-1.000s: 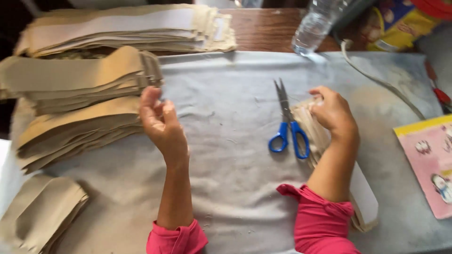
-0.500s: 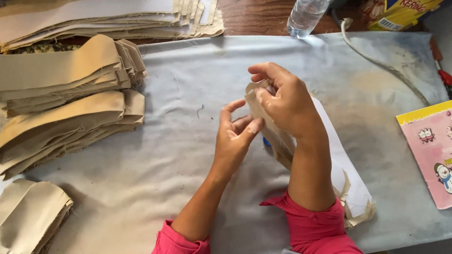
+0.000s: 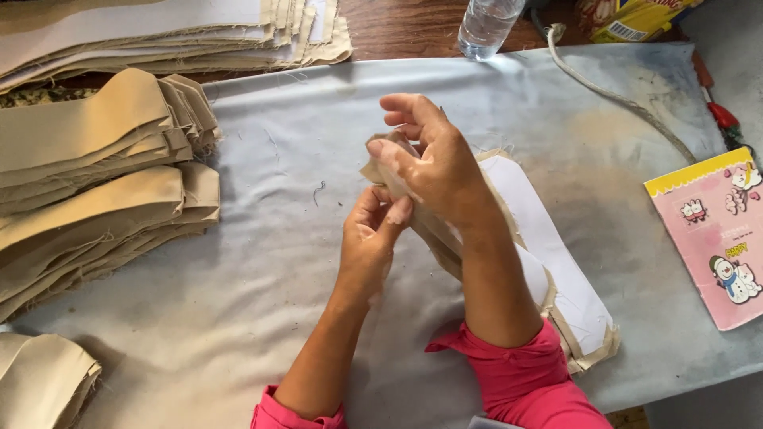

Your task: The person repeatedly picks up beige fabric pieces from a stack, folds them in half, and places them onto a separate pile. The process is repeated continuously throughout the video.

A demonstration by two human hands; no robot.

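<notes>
Both hands | left hand (image 3: 373,230), right hand (image 3: 433,163) pinch fabric strip (image 3: 548,246) between them

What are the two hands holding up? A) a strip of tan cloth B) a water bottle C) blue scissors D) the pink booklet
A: the left hand and the right hand both pinch the end of a strip of tan cloth; the water bottle and pink booklet lie untouched.

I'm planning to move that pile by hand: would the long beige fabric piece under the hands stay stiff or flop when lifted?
The fabric piece would probably flop: it is long, thin and frayed at the edges. Its white lining may stiffen it slightly. Both hands, left hand and right hand, grip one end, which curls.
</notes>
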